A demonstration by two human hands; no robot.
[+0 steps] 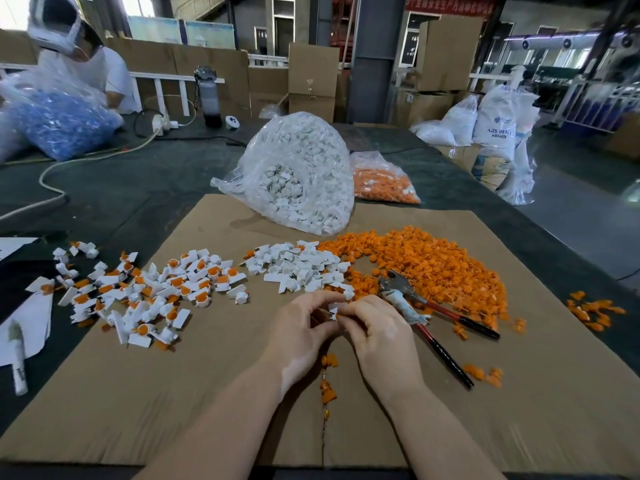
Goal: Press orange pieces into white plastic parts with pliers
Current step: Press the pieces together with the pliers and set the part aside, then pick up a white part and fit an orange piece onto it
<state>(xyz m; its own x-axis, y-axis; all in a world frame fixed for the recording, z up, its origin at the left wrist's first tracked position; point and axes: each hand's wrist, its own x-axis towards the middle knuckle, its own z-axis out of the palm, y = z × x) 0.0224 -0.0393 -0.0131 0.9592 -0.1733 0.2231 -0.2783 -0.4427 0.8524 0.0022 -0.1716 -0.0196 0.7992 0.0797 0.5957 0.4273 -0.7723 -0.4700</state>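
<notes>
Both hands meet over the cardboard, pinching one white plastic part.

The left hand (300, 329) and right hand (375, 332) curl together around a white part (335, 310). Pliers (427, 315) lie untouched at 3 o'clock, just beside the orange pieces (436, 263) heaped at 1 o'clock.

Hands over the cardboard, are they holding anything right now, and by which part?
Both hands pinch one small white plastic part between their fingertips, left hand and right hand. Which part of it cannot be told. The pliers lie unheld.
</notes>
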